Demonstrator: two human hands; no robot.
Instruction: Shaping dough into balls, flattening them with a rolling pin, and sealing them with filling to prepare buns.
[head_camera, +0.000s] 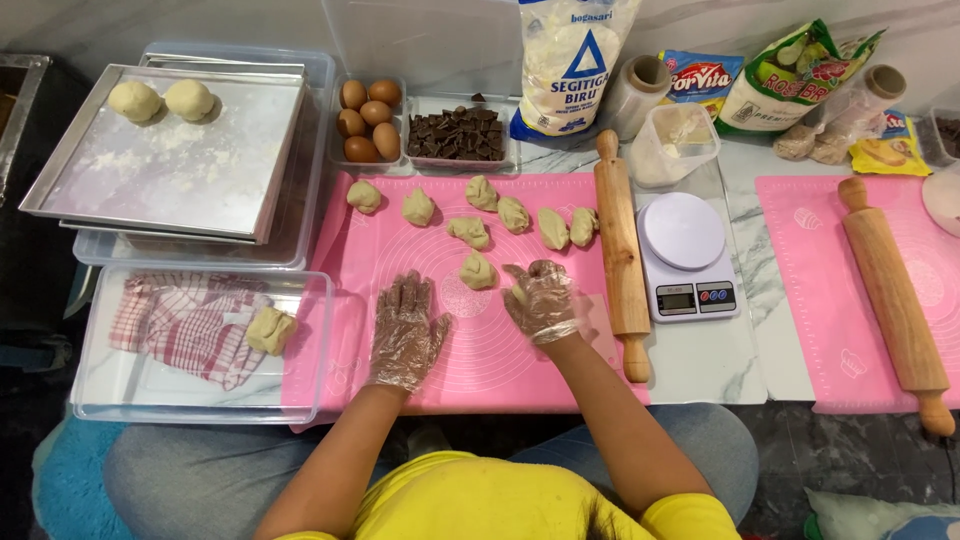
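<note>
Dough-shaping in progress: gloved left hand lies flat and empty on the pink mat while the right hand curls over a small dough piece, likeliest needing a gentle roll next.

The right pink mat and rolling pin run off frame.

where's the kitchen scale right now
In the head view, the white kitchen scale sits on the marble counter right of centre, just right of the nearer rolling pin and in front of a clear plastic tub.
</note>
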